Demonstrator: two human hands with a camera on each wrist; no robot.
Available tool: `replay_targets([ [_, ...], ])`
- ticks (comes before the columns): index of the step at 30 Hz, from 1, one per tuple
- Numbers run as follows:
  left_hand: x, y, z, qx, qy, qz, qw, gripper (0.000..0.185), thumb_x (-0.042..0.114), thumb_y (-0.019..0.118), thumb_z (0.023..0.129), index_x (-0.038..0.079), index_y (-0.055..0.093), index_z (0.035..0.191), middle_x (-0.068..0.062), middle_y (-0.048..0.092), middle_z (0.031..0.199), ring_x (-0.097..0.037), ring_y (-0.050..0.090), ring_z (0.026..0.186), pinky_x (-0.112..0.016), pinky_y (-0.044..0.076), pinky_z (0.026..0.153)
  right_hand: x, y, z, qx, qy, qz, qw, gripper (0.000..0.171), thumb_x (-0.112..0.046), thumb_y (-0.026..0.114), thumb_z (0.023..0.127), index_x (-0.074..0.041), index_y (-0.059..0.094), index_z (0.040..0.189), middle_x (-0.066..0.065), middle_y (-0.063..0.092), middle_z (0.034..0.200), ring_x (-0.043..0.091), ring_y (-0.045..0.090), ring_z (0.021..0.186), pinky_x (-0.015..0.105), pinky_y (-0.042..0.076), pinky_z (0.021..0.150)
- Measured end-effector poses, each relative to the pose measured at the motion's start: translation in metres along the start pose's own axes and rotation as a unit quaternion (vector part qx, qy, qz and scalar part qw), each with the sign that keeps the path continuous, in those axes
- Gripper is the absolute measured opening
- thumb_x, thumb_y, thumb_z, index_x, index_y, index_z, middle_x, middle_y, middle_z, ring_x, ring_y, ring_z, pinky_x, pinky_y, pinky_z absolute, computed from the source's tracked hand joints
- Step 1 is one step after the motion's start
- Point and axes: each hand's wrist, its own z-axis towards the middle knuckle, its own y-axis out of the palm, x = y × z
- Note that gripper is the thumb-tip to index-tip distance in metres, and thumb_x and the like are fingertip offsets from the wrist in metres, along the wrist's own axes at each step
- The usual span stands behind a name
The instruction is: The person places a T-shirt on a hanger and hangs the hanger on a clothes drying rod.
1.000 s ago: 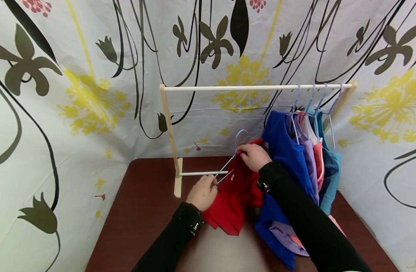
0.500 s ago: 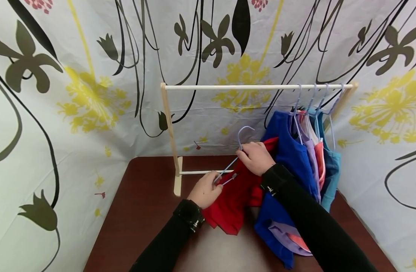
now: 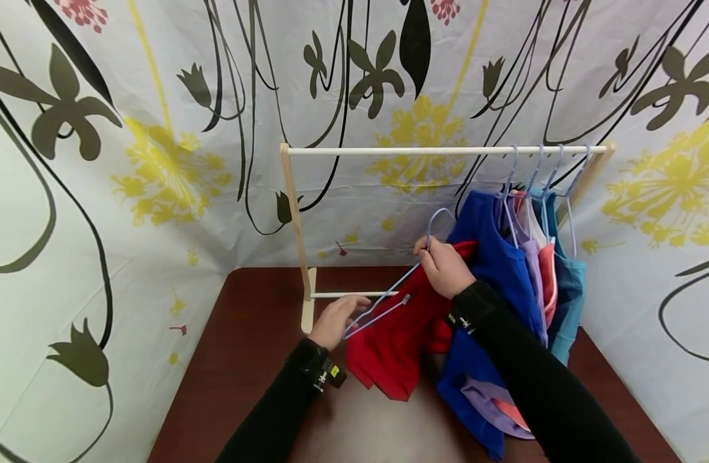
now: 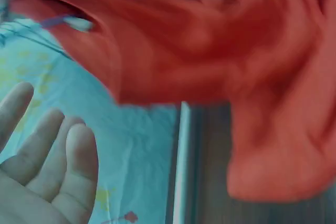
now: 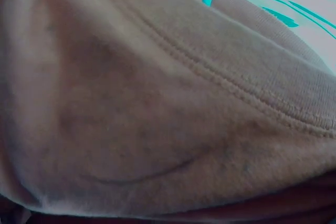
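**Red shirt lifts on its hanger as the left hand lets go**

Red fabric is the thing in hand: the shirt (image 3: 397,337) hangs from a pale blue hanger (image 3: 389,299), draped down toward the counter (image 3: 244,360) just below and between both sets of fingers. The right hand (image 3: 444,267) pinches the hanger at its neck, fingers curled round the wire just under the hook, with the shirt's collar bunched against the palm.

Half a second ago the left hand (image 3: 334,319) gripped the hanger's lower arm. Now its fingers (image 4: 50,156) are spread and relaxed (the left wrist view shows an open palm, nothing in it), lying just beside the wire tip and perhaps brushing it. The hook has also risen and moved toward the rail (image 3: 447,150), above the right fingers. As a judgement, the shirt now seems seated on the hanger and carried by the right hand alone.

Beyond the right fingers, a blue shirt (image 3: 493,270) and other garments in purple, coral and teal hang at the rail's far end. A flowered curtain (image 3: 128,161) backs the scene.

No brand or writing can be read; a small pale tag shows at the red collar, too small to make out. The right wrist view is filled by close, blurred fabric.
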Motion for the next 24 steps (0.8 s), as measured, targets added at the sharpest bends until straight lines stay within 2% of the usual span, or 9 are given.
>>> replay_targets([
  [4, -0.005, 0.013, -0.002, -0.016, 0.030, 0.108, 0.9936, 0.028, 0.011, 0.056, 0.103, 0.007, 0.065, 0.129, -0.014, 0.059, 0.131, -0.029, 0.057, 0.119, -0.044, 0.047, 0.098, -0.002, 0.003, -0.002, 0.002, 0.021, 0.020, 1.000, 0.018, -0.008, 0.038, 0.107, -0.004, 0.054, 0.112, 0.010, 0.056, 0.083, 0.025, 0.049, 0.073, 0.043, 0.041, 0.079],
  [6, -0.004, 0.021, -0.004, -0.025, 0.024, 0.153, 0.9876, 0.030, 0.011, 0.061, 0.099, 0.007, 0.065, 0.129, -0.016, 0.058, 0.132, -0.029, 0.057, 0.117, -0.045, 0.047, 0.097, -0.003, 0.006, -0.002, 0.006, 0.019, 0.023, 1.000, 0.017, -0.009, 0.038, 0.108, -0.004, 0.054, 0.112, 0.008, 0.052, 0.080, 0.025, 0.048, 0.073, 0.042, 0.040, 0.077],
  [7, -0.003, 0.024, -0.005, -0.027, 0.007, 0.163, 0.9862, 0.029, 0.013, 0.063, 0.098, 0.008, 0.066, 0.127, -0.014, 0.059, 0.129, -0.028, 0.057, 0.114, -0.044, 0.047, 0.095, -0.003, 0.007, -0.003, 0.007, 0.019, 0.026, 0.999, 0.016, -0.009, 0.039, 0.108, -0.004, 0.054, 0.112, 0.007, 0.050, 0.078, 0.025, 0.047, 0.072, 0.042, 0.040, 0.077],
  [8, -0.003, 0.027, -0.007, -0.030, -0.010, 0.180, 0.9831, 0.027, 0.016, 0.064, 0.098, 0.010, 0.067, 0.123, -0.011, 0.060, 0.125, -0.024, 0.057, 0.110, -0.042, 0.048, 0.093, -0.003, 0.008, -0.003, 0.010, 0.016, 0.026, 1.000, 0.016, -0.009, 0.040, 0.108, -0.004, 0.054, 0.112, 0.006, 0.050, 0.077, 0.024, 0.048, 0.072, 0.041, 0.040, 0.076],
  [10, -0.004, 0.030, -0.010, -0.035, -0.025, 0.228, 0.9726, 0.018, 0.021, 0.065, 0.098, 0.012, 0.069, 0.113, -0.005, 0.062, 0.111, -0.019, 0.057, 0.098, -0.038, 0.049, 0.085, -0.003, 0.010, -0.003, 0.017, 0.010, 0.025, 0.999, 0.016, -0.009, 0.041, 0.107, -0.004, 0.055, 0.111, 0.005, 0.051, 0.077, 0.025, 0.049, 0.073, 0.041, 0.041, 0.077],
  [12, -0.007, 0.030, -0.014, -0.034, -0.027, 0.269, 0.9621, 0.008, 0.024, 0.065, 0.098, 0.017, 0.067, 0.100, 0.002, 0.060, 0.094, -0.015, 0.055, 0.086, -0.034, 0.048, 0.077, -0.001, 0.009, -0.003, 0.029, 0.011, 0.023, 0.999, 0.016, -0.008, 0.041, 0.107, -0.004, 0.056, 0.111, 0.005, 0.051, 0.077, 0.025, 0.050, 0.074, 0.041, 0.041, 0.077],
  [14, -0.008, 0.027, -0.019, -0.029, -0.025, 0.297, 0.9541, 0.008, 0.027, 0.066, 0.098, 0.020, 0.065, 0.095, 0.006, 0.057, 0.083, -0.013, 0.053, 0.078, -0.031, 0.047, 0.071, 0.002, 0.007, -0.002, 0.044, 0.015, 0.016, 0.999, 0.015, -0.007, 0.042, 0.106, -0.004, 0.057, 0.110, 0.007, 0.052, 0.078, 0.026, 0.051, 0.076, 0.041, 0.041, 0.077],
  [19, -0.002, 0.011, -0.031, 0.000, -0.034, 0.303, 0.9523, 0.013, 0.032, 0.069, 0.096, 0.021, 0.065, 0.097, 0.010, 0.058, 0.077, -0.011, 0.053, 0.068, -0.030, 0.047, 0.066, 0.014, -0.001, -0.001, 0.071, 0.030, -0.008, 0.997, 0.015, -0.004, 0.044, 0.104, -0.002, 0.058, 0.110, 0.014, 0.059, 0.084, 0.029, 0.053, 0.077, 0.043, 0.043, 0.077],
  [24, 0.008, -0.004, -0.041, 0.013, -0.030, 0.310, 0.9501, 0.012, 0.030, 0.071, 0.095, 0.022, 0.062, 0.094, 0.012, 0.057, 0.072, -0.009, 0.051, 0.062, -0.028, 0.046, 0.060, 0.022, -0.002, -0.002, 0.062, 0.036, -0.032, 0.997, 0.018, -0.005, 0.044, 0.104, -0.001, 0.060, 0.110, 0.017, 0.066, 0.093, 0.030, 0.058, 0.082, 0.044, 0.044, 0.081],
])
